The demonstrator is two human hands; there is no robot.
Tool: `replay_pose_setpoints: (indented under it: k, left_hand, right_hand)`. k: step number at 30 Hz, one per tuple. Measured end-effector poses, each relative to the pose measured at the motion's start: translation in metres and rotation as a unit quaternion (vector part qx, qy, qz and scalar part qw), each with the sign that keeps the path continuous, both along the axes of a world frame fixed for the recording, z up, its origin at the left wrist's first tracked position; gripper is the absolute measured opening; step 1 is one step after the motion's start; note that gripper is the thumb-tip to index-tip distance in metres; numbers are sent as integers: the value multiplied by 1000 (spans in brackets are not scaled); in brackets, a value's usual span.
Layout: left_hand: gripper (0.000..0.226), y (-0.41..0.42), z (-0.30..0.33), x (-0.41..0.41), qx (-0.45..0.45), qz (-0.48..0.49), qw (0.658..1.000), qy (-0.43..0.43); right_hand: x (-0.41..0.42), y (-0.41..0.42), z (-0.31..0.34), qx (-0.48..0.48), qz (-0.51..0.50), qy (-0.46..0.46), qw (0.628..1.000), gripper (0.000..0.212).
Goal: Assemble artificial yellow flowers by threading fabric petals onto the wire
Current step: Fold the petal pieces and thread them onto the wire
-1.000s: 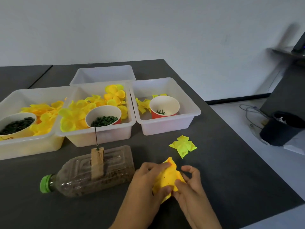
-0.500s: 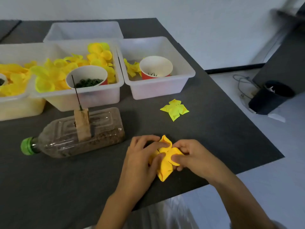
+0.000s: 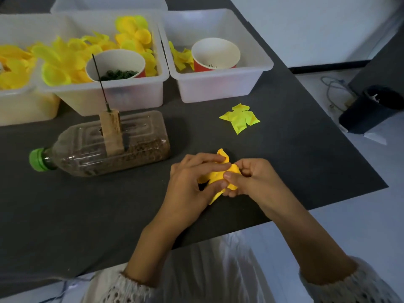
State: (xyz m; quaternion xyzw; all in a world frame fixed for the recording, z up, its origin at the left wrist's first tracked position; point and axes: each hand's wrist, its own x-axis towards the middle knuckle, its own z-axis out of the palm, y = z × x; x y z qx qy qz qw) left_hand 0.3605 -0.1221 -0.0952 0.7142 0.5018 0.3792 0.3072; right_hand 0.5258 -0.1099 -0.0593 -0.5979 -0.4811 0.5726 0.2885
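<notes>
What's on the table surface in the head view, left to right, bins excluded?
Green cap → bottle → left hand → right hand, both pinching a yellow petal. The loose petal lies farther back, roughly above the right hand, so its slot is unclear.

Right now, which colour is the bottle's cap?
Green; the cap shows clearly in the head view, at the bottle's left end.

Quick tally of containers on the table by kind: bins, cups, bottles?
Translucent white plastic bins: 4
Paper cups holding green bits: 2
Clear plastic bottle with green cap: 1
Total: 7
</notes>
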Motion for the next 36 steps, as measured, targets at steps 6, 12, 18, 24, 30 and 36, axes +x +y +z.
replay_pose_setpoints:
  k: [6,12,18,24,30,36]
  left_hand:
    - [33,-1,3,0,-24,17,1000,9]
    - [19,-2,5,3,-58,63,996,-36]
    - [13,0,2,12,-86,124,988,-28]
    - [12,-2,0,21,-82,196,973,-94]
    - [10,-2,3,20,-92,214,962,-146]
    - [12,-3,2,23,-74,205,973,-78]
  right_hand:
    - [-7,5,-8,18,12,-96,995,12]
    - [-15,4,-13,106,-5,-181,978,41]
    - [-14,5,-7,171,47,-221,959,61]
    - [2,7,-8,147,123,-194,962,16]
    - [11,3,-9,205,89,-325,919,9]
    - [-5,0,-5,337,34,-294,894,25]
